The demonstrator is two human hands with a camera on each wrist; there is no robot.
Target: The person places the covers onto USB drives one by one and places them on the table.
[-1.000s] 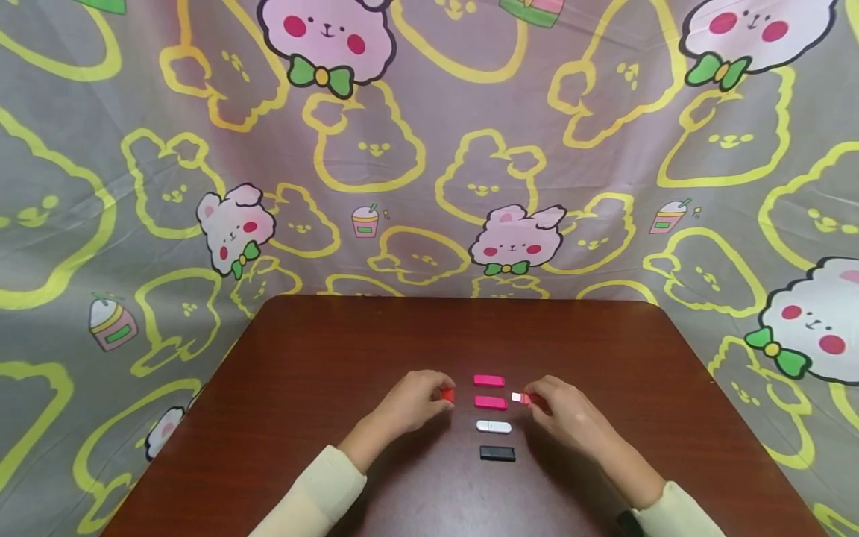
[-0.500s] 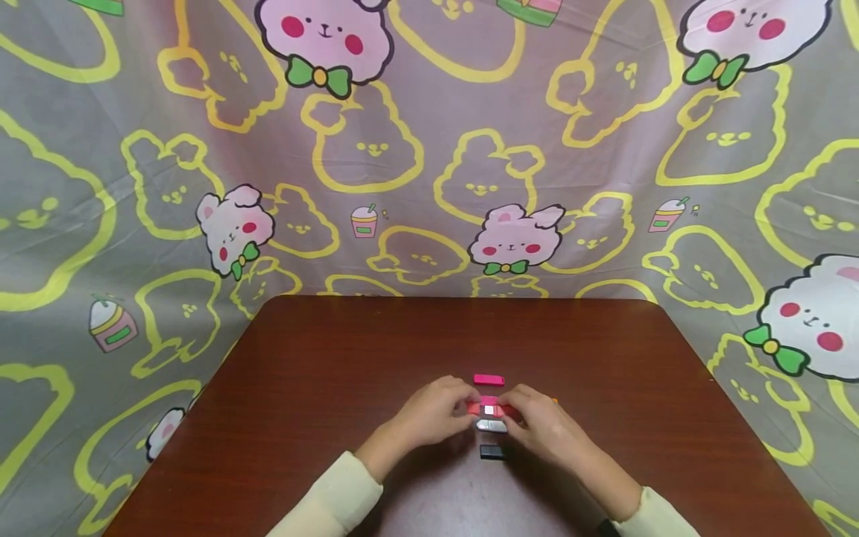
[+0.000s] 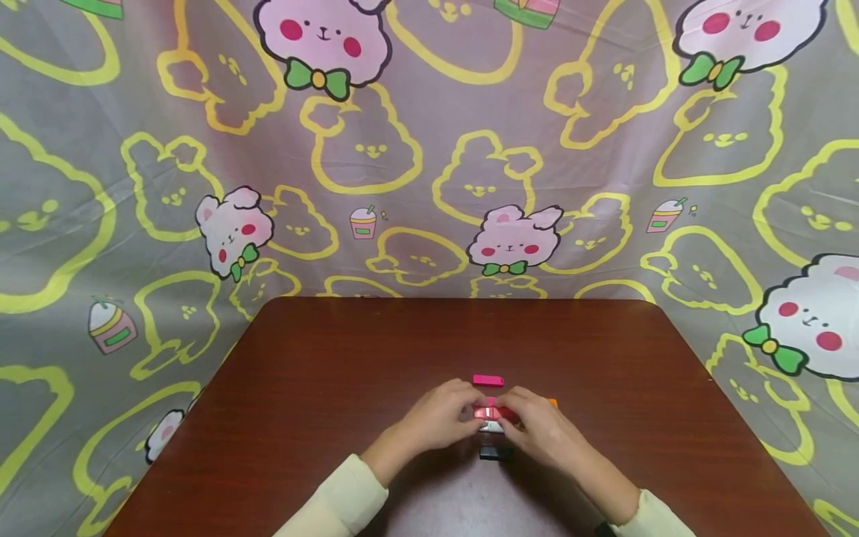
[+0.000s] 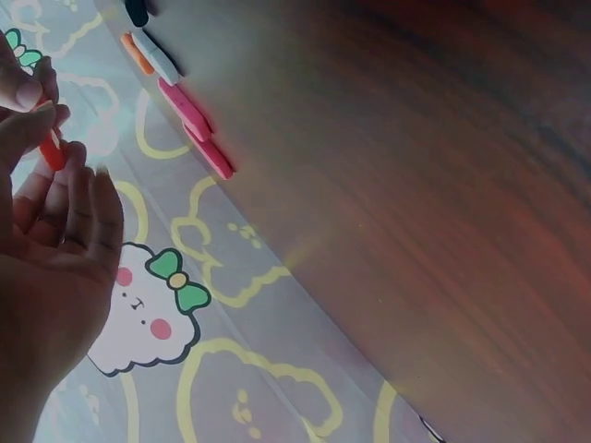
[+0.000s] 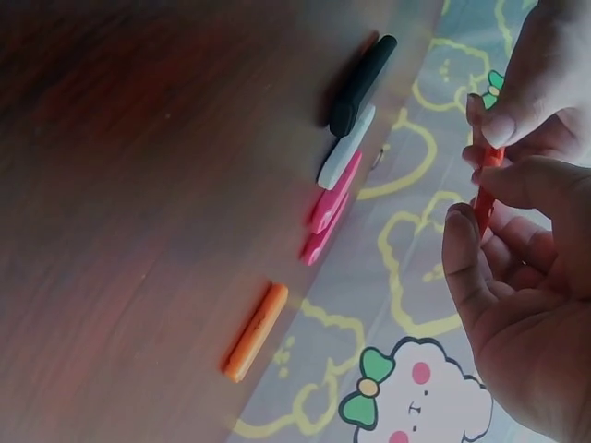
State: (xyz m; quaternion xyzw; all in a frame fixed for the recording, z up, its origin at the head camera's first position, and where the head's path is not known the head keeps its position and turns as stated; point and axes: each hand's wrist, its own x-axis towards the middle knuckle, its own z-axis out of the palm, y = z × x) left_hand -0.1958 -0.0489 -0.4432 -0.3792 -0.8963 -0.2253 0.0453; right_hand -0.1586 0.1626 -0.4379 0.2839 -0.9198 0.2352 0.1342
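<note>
Between both hands is a red USB flash drive [image 3: 497,412], raised above the table. My left hand [image 3: 436,418] pinches its red cap [image 3: 479,412] between thumb and fingers. The body is pinched in my right hand [image 3: 542,424], facing the cap. Only a narrow pale strip of the connector shows between the two parts. In the right wrist view the red drive [image 5: 487,189] stands nearly in one line, fingertips hiding much of it.
On the table [image 3: 335,350] lie two pink drives [image 5: 334,196], a white drive [image 5: 347,148] and a black drive [image 5: 362,88] in a row. An orange drive [image 5: 257,332] lies apart, mostly behind the right hand in the head view. A patterned cloth [image 3: 416,149] hangs behind.
Both hands have come together over the row of drives, bringing the red cap onto the connector. The connector, long and exposed before, is now mostly covered.
</note>
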